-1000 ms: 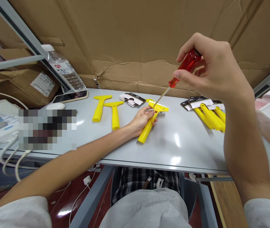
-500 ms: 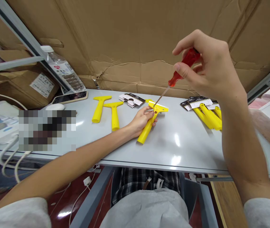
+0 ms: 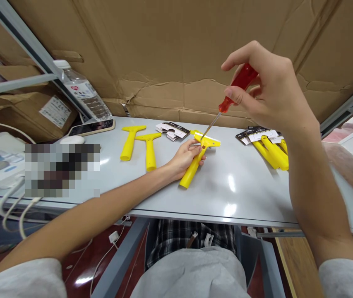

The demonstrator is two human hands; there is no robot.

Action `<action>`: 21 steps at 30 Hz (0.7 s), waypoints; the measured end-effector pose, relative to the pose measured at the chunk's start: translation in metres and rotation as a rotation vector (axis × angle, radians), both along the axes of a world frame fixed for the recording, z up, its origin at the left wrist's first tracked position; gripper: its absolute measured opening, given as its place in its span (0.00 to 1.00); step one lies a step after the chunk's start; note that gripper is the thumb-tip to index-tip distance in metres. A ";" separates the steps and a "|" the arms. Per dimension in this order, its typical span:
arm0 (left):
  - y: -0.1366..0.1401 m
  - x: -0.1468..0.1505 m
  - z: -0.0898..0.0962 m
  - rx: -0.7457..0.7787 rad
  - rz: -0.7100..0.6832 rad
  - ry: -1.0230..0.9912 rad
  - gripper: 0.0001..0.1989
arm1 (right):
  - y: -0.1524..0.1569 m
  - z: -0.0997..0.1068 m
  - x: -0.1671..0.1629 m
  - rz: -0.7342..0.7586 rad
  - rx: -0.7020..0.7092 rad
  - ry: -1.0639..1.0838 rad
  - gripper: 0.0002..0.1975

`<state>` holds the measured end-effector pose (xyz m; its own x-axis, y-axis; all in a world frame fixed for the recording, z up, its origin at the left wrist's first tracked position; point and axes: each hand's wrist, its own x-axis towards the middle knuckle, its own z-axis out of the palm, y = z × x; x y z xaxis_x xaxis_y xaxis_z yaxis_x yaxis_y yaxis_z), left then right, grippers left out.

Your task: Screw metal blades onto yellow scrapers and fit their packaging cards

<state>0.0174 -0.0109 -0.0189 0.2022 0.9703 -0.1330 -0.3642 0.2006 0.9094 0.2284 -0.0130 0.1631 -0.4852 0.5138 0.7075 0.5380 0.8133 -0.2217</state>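
- Bright, even light falls from above on the left hand's (image 3: 186, 160) grip.
- White glare marks the desk (image 3: 250, 194) just right of that grip.
- Print on the cards (image 3: 179, 130) just beyond it is too soft to read.
- Far left, a pixelated block (image 3: 61, 169) masks detail.
- Wide-angle distortion stretches both sleeves (image 3: 24, 279), nearer the viewer.

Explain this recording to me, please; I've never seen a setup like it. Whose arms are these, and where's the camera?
There is no machine here: these are a person's own bare hands, filmed by one camera worn on the head, looking forward and down. The left hand holds a yellow T-shaped tool. The right hand grips a red-handled screwdriver, whose tip appears to meet the tool's crosspiece. On the pale grey table, two similar yellow pieces lie to the left, printed cards behind them, and more yellow handles to the right. A phone is at the back left.
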 end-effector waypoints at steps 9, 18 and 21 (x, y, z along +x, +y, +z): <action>0.001 -0.001 -0.001 -0.004 0.000 -0.009 0.13 | -0.003 0.001 0.003 0.012 -0.022 -0.016 0.16; 0.001 0.000 -0.002 -0.006 0.008 0.001 0.10 | -0.002 0.001 0.000 -0.011 -0.031 0.016 0.17; 0.001 0.000 -0.001 0.003 -0.001 0.004 0.11 | 0.000 0.000 0.000 -0.069 0.010 0.017 0.13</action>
<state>0.0171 -0.0100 -0.0201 0.2031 0.9703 -0.1311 -0.3608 0.1986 0.9113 0.2286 -0.0133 0.1635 -0.4370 0.5387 0.7203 0.5888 0.7767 -0.2237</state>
